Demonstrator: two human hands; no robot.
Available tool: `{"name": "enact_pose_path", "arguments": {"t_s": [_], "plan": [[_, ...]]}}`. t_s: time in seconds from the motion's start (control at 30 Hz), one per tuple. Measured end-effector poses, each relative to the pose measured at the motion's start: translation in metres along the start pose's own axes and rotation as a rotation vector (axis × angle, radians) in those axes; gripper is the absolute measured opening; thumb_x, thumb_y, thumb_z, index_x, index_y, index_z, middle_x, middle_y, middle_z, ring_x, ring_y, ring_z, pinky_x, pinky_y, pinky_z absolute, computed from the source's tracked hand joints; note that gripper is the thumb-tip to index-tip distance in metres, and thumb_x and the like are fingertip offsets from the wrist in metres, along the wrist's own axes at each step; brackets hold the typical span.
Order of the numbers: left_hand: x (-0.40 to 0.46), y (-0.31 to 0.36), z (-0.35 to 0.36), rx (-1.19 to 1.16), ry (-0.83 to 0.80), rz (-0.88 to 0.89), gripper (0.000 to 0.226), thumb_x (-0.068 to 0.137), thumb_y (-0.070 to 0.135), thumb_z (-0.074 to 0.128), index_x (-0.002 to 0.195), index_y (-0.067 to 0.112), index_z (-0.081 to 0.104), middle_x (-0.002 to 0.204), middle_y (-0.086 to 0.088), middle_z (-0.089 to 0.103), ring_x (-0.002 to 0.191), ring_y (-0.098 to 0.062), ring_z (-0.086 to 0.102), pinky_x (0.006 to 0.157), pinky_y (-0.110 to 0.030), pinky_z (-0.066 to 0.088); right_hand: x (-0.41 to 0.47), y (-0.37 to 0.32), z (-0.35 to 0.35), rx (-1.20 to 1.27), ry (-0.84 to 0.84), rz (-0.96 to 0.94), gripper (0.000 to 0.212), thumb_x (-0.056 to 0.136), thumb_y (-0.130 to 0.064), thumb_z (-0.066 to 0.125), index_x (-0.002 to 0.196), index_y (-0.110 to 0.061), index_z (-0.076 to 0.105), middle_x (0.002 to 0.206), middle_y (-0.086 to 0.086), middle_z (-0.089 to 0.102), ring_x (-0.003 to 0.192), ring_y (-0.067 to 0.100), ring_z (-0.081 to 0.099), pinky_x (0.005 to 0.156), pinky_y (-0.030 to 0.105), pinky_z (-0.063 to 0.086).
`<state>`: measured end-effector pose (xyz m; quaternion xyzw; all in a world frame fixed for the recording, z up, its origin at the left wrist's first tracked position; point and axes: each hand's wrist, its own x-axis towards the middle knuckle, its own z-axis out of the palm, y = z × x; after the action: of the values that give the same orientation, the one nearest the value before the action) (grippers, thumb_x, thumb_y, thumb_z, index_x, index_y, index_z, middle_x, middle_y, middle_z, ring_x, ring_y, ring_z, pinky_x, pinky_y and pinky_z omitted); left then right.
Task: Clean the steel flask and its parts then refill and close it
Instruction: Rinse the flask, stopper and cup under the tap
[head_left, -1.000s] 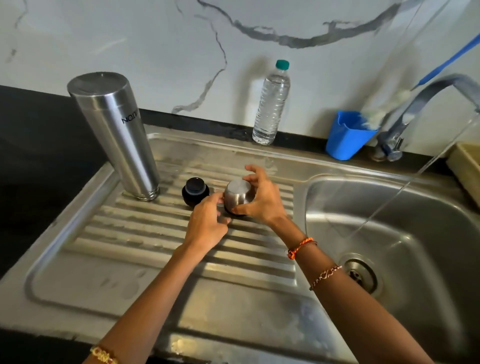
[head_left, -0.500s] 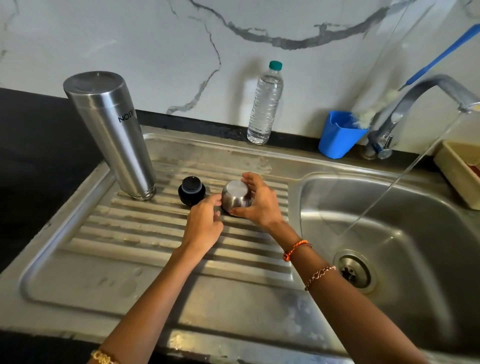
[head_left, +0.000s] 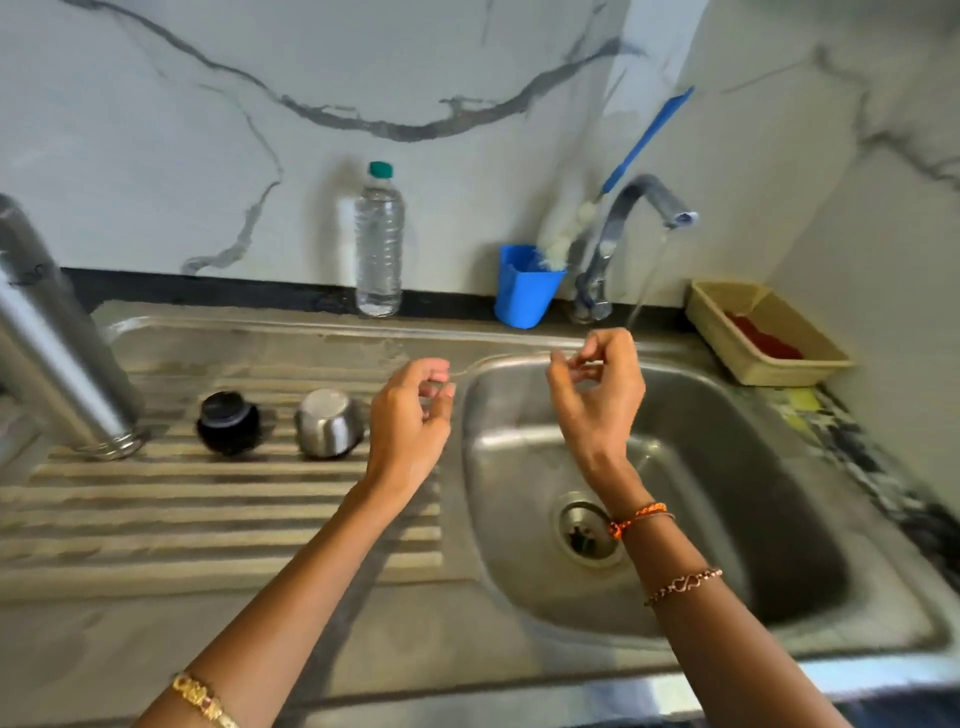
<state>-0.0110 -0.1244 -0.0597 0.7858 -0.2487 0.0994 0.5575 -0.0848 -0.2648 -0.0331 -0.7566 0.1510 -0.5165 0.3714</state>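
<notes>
Both hands are empty and hang above the sink with fingers loosely curled. The left hand (head_left: 410, 415) sits over the right edge of the ribbed drainboard (head_left: 208, 514); the right hand (head_left: 597, 395) is over the basin (head_left: 727, 493), at about 3 o'clock from the left and well apart from it. Motion blur softens the fingertips, so whether thumb and forefinger touch on either hand is hard to say, but nothing is held.

The steel flask (head_left: 52, 332) stands upside down at the drainboard's far left, tilted in this wide view, at roughly 9 o'clock from the left hand and well apart from it. Between them lie its parts: the black stopper (head_left: 228, 423) just right of the flask, and the steel cap (head_left: 328, 423), mouth down, just beside the left hand at its 9 o'clock, not touching.

Water runs from the tap (head_left: 639, 208) at 12 o'clock from the right hand, the stream falling just behind its fingers.
</notes>
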Motion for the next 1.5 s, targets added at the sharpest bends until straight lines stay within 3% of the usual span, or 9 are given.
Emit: {"name": "enact_pose_path", "arguments": {"t_s": [0.27, 0.47, 0.8, 0.93, 1.2, 1.27, 1.37, 1.43, 1.5], "plan": [[-0.004, 0.05, 0.094, -0.135, -0.051, -0.09, 0.016, 0.087, 0.007, 0.06, 0.102, 0.01, 0.064, 0.085, 0.007, 0.061, 0.071, 0.003, 0.053, 0.061, -0.001, 0.04, 0.057, 0.072, -0.092, -0.021, 0.15, 0.139, 0.032, 0.079, 0.001, 0.062, 0.065, -0.022, 0.044, 0.059, -0.01, 0.045, 0.05, 0.001, 0.044, 0.053, 0.01, 0.034], [0.014, 0.056, 0.138, -0.03, -0.226, -0.218, 0.014, 0.088, 0.01, 0.059, 0.102, 0.01, 0.063, 0.087, -0.002, 0.062, 0.074, -0.007, 0.055, 0.067, -0.008, 0.042, 0.105, 0.136, -0.085, -0.383, -0.397, 0.454, 0.017, 0.085, -0.025, 0.064, 0.09, -0.009, 0.067, 0.082, 0.003, 0.064, 0.081, 0.016, 0.06, 0.071, 0.022, 0.04], [0.048, 0.048, 0.201, 0.056, -0.271, -0.404, 0.011, 0.085, 0.012, 0.062, 0.095, 0.018, 0.063, 0.093, -0.002, 0.068, 0.09, -0.018, 0.064, 0.086, -0.032, 0.051, 0.194, 0.171, 0.002, -0.708, -0.877, 0.183, 0.054, 0.091, -0.057, 0.04, 0.095, -0.008, 0.06, 0.098, 0.014, 0.064, 0.092, 0.03, 0.061, 0.076, 0.035, 0.047], [0.046, 0.045, 0.205, 0.086, -0.238, -0.386, 0.017, 0.087, 0.008, 0.06, 0.103, 0.008, 0.065, 0.095, -0.003, 0.067, 0.081, -0.011, 0.06, 0.073, -0.015, 0.045, 0.196, 0.183, 0.012, -0.697, -0.783, 0.169, 0.037, 0.094, -0.031, 0.044, 0.101, -0.002, 0.066, 0.103, 0.018, 0.065, 0.095, 0.034, 0.06, 0.078, 0.035, 0.048], [0.042, 0.04, 0.194, 0.032, -0.163, -0.349, 0.012, 0.086, 0.008, 0.061, 0.097, 0.009, 0.065, 0.084, -0.002, 0.065, 0.072, -0.007, 0.058, 0.073, -0.015, 0.05, 0.167, 0.191, -0.003, -0.148, -0.47, 0.614, 0.035, 0.083, -0.041, 0.064, 0.09, -0.008, 0.056, 0.086, 0.004, 0.053, 0.083, 0.019, 0.05, 0.079, 0.035, 0.044], [0.033, 0.041, 0.188, 0.039, -0.145, -0.312, 0.009, 0.086, 0.01, 0.062, 0.095, 0.011, 0.066, 0.08, 0.0, 0.065, 0.067, -0.002, 0.057, 0.065, -0.004, 0.044, 0.147, 0.182, -0.024, -0.081, -0.234, 0.543, 0.032, 0.078, -0.027, 0.072, 0.097, -0.011, 0.05, 0.089, 0.002, 0.05, 0.079, 0.016, 0.049, 0.074, 0.031, 0.042], [0.018, 0.044, 0.182, 0.04, -0.109, -0.261, 0.005, 0.086, 0.012, 0.063, 0.086, 0.016, 0.067, 0.073, 0.006, 0.064, 0.06, 0.003, 0.054, 0.061, -0.005, 0.042, 0.111, 0.165, -0.053, -0.08, -0.017, 0.294, 0.033, 0.08, -0.006, 0.065, 0.064, -0.019, 0.039, 0.059, -0.006, 0.041, 0.054, 0.008, 0.037, 0.056, 0.021, 0.031], [0.008, 0.047, 0.179, 0.035, -0.092, -0.248, 0.005, 0.085, 0.013, 0.064, 0.083, 0.014, 0.068, 0.073, 0.002, 0.067, 0.06, 0.001, 0.055, 0.063, -0.013, 0.045, 0.096, 0.158, -0.067, -0.198, -0.372, 0.211, 0.035, 0.081, -0.005, 0.064, 0.061, -0.024, 0.042, 0.059, -0.01, 0.046, 0.058, 0.009, 0.044, 0.057, 0.019, 0.033], [0.0, 0.048, 0.174, 0.038, -0.093, -0.234, 0.005, 0.083, 0.01, 0.065, 0.082, 0.011, 0.07, 0.074, -0.002, 0.068, 0.061, -0.003, 0.055, 0.066, -0.021, 0.047, 0.089, 0.148, -0.075, -0.38, -1.076, 0.313, 0.02, 0.078, -0.016, 0.072, 0.095, -0.02, 0.062, 0.096, -0.003, 0.061, 0.093, 0.016, 0.057, 0.08, 0.022, 0.04]]}}
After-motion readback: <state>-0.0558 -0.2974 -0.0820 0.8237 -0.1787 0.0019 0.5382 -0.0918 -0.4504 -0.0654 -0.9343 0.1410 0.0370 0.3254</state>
